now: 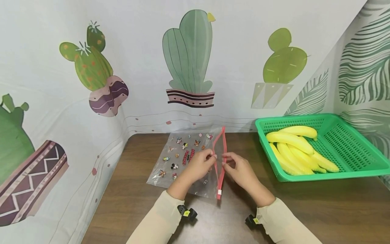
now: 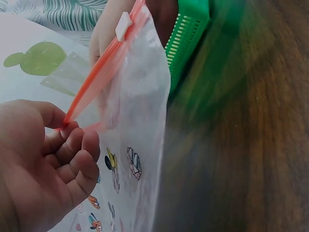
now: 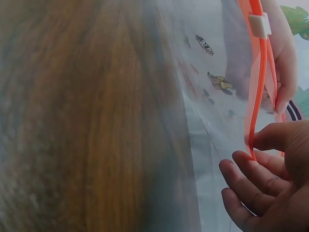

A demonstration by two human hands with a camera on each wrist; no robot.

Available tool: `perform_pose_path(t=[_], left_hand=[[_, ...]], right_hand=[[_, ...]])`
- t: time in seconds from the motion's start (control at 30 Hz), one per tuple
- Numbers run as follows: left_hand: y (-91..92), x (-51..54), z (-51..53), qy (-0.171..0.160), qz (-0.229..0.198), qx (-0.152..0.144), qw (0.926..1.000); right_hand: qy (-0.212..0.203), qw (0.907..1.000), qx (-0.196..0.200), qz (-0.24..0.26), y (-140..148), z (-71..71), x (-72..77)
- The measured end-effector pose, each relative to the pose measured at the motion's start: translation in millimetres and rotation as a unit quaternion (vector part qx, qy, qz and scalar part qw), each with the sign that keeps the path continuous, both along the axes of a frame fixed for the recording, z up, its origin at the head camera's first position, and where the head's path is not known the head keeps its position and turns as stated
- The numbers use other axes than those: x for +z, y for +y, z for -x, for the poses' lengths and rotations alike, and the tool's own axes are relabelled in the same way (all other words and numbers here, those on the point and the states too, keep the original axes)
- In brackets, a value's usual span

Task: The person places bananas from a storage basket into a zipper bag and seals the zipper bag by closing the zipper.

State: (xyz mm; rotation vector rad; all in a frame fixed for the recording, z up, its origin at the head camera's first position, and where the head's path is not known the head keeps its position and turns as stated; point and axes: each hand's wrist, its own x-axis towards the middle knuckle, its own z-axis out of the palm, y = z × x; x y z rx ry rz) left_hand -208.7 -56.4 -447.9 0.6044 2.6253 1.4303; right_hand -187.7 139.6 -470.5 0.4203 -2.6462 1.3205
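Note:
A clear zip bag (image 1: pixel 179 169) printed with small cartoon figures lies over the table, its red zip edge parted into two strips. The left hand (image 1: pixel 199 165) pinches the left strip between thumb and forefinger; in the left wrist view that hand (image 2: pixel 53 159) has its other fingers curled beside the bag (image 2: pixel 140 96). The right hand (image 1: pixel 242 169) pinches the right strip; in the right wrist view this hand (image 3: pixel 270 179) holds the red edge between thumb and forefinger. A white slider (image 1: pixel 219 192) sits at the near end of the zip, also seen as a slider (image 3: pixel 259 26) in the right wrist view.
A green basket (image 1: pixel 359 149) stands at the right of the brown table (image 1: pixel 122 203), with several yellow bananas (image 1: pixel 292 142) in its left part. Behind the table hangs a white cloth (image 1: pixel 143 67) with cactus prints.

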Motion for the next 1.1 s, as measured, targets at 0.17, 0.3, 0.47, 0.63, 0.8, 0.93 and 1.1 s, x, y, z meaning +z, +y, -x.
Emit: perform_pose_path(t=[0.17,0.3,0.47,0.63,0.8,0.93,1.1], left_hand=[[-1.0,0.3,0.8,0.006,-0.027,0.012,0.9995],[-2.0,2.9,0.1,0.006,-0.039,0.025,0.9989],[-3.5,6.1,-1.0,0.016,-0.037,0.051,0.9979],[-6.3,10.7,-1.4,0.027,-0.045,0.067,0.9963],[-9.4,13.3,-0.2,0.03,-0.049,0.079,0.9952],[-12.0,13.8,1.7,0.052,-0.035,0.086,0.9943],[-16.4,10.6,5.8,0.121,0.012,0.079,0.9894]], right_hand=[[0.003,1.0,-0.003,0.003,1.1,0.5,1.6],[0.008,0.9999,-0.007,0.001,2.2,0.8,2.6],[0.015,0.9998,-0.015,-0.005,4.1,0.3,4.0],[0.02,0.9994,-0.026,-0.008,6.7,0.9,5.0],[0.02,0.999,-0.038,-0.014,8.8,2.4,6.2],[0.018,0.9987,-0.044,-0.02,10.5,3.5,6.2],[0.013,0.9982,-0.051,-0.029,12.8,4.7,5.1]])
